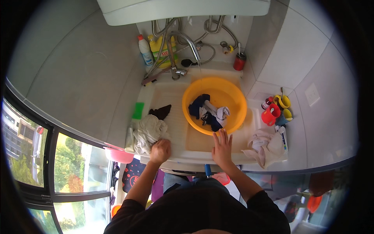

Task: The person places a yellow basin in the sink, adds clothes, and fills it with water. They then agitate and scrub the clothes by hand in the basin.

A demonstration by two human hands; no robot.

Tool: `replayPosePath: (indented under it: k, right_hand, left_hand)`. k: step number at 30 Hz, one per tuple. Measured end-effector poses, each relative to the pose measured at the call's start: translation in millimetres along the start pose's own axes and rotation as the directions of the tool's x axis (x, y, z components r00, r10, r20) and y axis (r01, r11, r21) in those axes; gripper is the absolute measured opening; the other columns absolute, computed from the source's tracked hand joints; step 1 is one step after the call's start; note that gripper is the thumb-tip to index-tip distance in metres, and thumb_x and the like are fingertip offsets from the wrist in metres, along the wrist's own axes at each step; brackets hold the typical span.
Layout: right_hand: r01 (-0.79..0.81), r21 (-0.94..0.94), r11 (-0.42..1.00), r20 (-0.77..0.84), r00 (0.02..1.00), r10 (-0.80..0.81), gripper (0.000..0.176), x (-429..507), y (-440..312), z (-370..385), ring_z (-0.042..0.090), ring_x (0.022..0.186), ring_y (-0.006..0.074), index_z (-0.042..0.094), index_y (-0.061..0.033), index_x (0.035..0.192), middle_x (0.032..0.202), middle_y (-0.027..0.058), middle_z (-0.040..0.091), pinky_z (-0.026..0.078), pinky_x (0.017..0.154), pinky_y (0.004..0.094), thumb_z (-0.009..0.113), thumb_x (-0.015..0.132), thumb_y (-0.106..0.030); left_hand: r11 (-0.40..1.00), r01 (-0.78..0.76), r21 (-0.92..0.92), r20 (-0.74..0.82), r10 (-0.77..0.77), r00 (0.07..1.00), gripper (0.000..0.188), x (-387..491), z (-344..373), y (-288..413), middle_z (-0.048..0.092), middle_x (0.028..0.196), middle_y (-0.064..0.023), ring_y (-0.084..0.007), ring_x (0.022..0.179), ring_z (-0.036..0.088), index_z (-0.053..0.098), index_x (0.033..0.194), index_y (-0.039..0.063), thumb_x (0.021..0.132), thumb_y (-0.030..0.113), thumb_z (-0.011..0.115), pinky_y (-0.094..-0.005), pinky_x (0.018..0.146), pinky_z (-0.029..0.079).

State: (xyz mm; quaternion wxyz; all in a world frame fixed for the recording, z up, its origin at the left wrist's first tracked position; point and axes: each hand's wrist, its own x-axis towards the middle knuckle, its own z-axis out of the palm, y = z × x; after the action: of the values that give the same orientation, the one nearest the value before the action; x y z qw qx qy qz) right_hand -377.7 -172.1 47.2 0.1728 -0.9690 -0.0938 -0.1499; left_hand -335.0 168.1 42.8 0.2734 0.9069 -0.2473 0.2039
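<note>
Thin water runs from the chrome faucet into a yellow plastic basin in the sink. Inside the basin lies a dark blue and pale garment, bunched up. My right hand is at the basin's near rim, fingers spread and fingertips at the edge. On the ribbed left side of the sink, my left hand has curled fingers beside a heap of off-white cloth. Whether it grips the cloth is hidden. Just beyond the heap sits a small dark cloth.
A green sponge, a white bottle and a yellow detergent jug stand along the left and back. Right of the basin are a red mug, yellow cup and pale cloth. A white cabinet-like unit overhangs the faucet.
</note>
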Motion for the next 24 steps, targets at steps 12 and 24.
replayPosePath:
  k: [12, 24]
  right_hand:
    - [-0.005, -0.021, 1.0, 0.01, 1.0, 0.005, 0.081, -0.9, 0.4, 1.6, 0.027, 0.159, 0.0472, 0.048, -0.006, 0.158, 0.165, 0.0272, 0.034, 0.02, 0.125, 0.0738, 0.074, 0.081, -0.009]
    - [0.004, -0.034, 0.999, -0.007, 1.0, -0.004, 0.082, -0.2, 0.9, 2.6, 0.029, 0.158, 0.0475, 0.047, -0.006, 0.158, 0.164, 0.028, 0.037, 0.021, 0.124, 0.073, 0.075, 0.081, -0.011]
  left_hand:
    - [1.0, -0.019, -0.014, -0.003, 0.019, 1.0, 0.009, 2.1, -1.1, 0.8, 0.073, 0.098, -0.0127, -0.0351, 0.092, 0.072, 0.071, 0.094, 0.003, 0.085, 0.001, 0.068, -0.0453, 0.08, 0.061]
    - [1.0, -0.016, 0.005, 0.002, 0.016, 1.0, 0.011, -0.3, 0.3, -1.4, 0.073, 0.099, -0.0141, -0.036, 0.092, 0.072, 0.071, 0.095, 0.002, 0.086, 0.0, 0.067, -0.0458, 0.081, 0.061]
